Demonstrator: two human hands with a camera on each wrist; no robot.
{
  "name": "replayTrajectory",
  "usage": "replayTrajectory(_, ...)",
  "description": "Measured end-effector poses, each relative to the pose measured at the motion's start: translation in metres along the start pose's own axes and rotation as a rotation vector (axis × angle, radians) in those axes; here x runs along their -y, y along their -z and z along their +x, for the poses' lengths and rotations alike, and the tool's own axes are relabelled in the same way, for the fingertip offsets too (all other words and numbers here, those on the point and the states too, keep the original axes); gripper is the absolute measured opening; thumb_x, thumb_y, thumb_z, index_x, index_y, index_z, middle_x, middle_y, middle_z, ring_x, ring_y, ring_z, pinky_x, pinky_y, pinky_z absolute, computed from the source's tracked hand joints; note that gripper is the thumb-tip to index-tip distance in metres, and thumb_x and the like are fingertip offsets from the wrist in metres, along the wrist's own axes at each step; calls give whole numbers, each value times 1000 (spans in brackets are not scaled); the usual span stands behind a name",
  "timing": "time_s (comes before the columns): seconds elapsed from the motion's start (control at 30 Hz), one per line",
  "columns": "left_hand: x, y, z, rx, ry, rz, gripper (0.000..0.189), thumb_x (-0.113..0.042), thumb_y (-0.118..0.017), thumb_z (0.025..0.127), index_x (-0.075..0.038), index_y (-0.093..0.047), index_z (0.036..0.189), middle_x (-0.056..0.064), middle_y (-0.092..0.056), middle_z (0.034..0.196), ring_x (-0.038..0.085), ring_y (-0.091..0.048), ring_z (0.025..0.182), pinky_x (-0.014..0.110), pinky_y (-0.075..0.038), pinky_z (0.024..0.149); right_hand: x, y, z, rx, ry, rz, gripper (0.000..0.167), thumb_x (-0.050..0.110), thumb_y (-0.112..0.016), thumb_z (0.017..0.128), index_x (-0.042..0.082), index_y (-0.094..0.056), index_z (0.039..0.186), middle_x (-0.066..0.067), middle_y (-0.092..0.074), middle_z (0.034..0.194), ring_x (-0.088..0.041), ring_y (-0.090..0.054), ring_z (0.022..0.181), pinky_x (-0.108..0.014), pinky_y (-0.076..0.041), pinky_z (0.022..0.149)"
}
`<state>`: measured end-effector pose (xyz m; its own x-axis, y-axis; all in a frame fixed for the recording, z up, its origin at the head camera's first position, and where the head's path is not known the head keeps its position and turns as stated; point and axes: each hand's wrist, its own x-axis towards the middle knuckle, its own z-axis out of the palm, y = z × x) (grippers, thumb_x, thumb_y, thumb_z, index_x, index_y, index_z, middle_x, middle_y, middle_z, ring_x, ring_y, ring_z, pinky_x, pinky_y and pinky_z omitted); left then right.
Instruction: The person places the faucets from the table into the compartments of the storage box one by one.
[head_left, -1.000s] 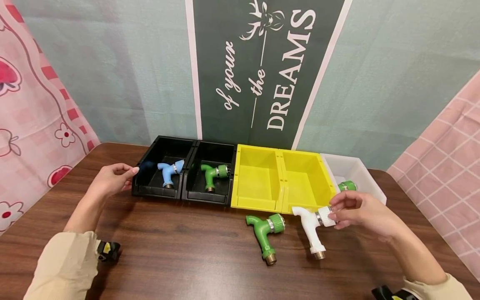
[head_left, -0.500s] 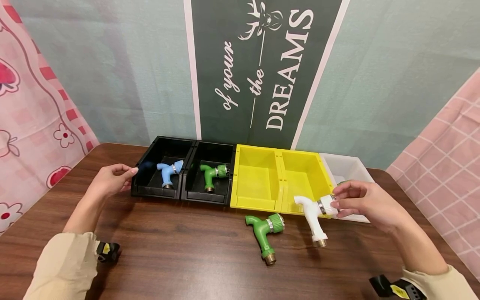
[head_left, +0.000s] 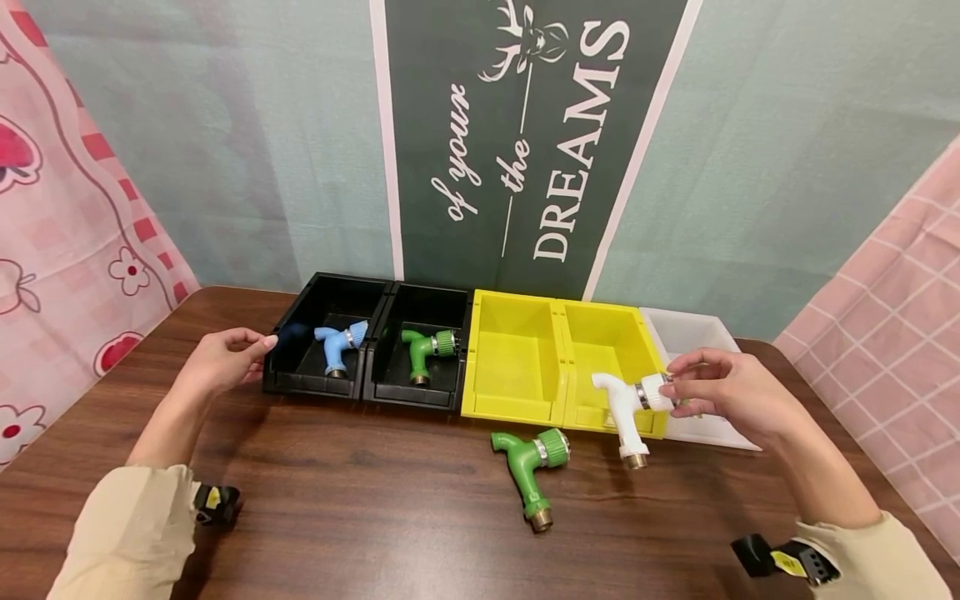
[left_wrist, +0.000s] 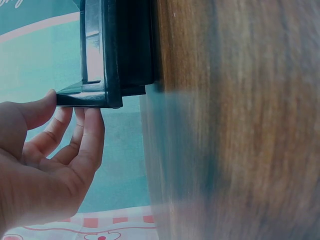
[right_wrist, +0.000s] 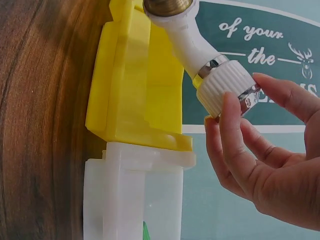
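Note:
My right hand (head_left: 738, 396) pinches the ribbed knob of a white tap (head_left: 622, 410). The tap is held in the air by the front of the right yellow bin (head_left: 652, 425), its brass threaded end pointing down. In the right wrist view thumb and fingertips meet the knob's metal-rimmed end. My left hand (head_left: 225, 360) holds the outer left edge of the leftmost black bin (head_left: 315, 385), thumb at the rim and fingers against the outer wall in the left wrist view. A green tap (head_left: 528, 471) lies on the table in front of the yellow bins.
A blue tap (head_left: 337, 346) lies in the leftmost black bin, a green one in the second black bin (head_left: 408, 394). Beside it stands the left yellow bin (head_left: 506, 408). At the right end, a white bin (head_left: 697, 329) holds something green, mostly hidden. A curtain hangs behind.
My right hand has lifted the white tap from in front of the yellow bins up toward the right yellow bin. The white bin has shifted slightly. My left hand stays put.

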<state>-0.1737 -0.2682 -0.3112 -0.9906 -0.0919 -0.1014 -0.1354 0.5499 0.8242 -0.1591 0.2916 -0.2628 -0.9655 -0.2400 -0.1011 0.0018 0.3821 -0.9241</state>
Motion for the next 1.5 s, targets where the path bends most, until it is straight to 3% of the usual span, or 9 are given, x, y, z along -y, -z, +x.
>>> replayTrajectory(0.57, 0, -2, 1, -9, 2, -7, 51, -36, -48, 94, 12, -50, 110, 12, -54, 88, 15, -55, 73, 26, -54, 67, 4, 2, 12, -60, -52, -58, 39, 12, -64, 86, -12, -44, 109, -7, -65, 90, -15, -64, 82, -41, -53, 74)
replayTrajectory(0.93, 0, -2, 1, -8, 0, -5, 51, -36, -49, 94, 12, -50, 110, 14, -54, 90, 16, -56, 74, 27, -54, 68, 8, 1, 22, -73, -106, 16, 41, 14, -66, 85, -10, -43, 109, -5, -65, 88, -15, -64, 82, -38, -52, 76)
replayTrajectory(1.5, 0, 0, 1, -7, -1, -9, 49, -34, -48, 94, 12, -49, 109, 12, -53, 88, 16, -55, 73, 26, -54, 67, 17, -6, 36, -97, -157, 3, 41, 16, -65, 86, -7, -43, 111, -1, -65, 87, -16, -61, 78, -35, -53, 75)
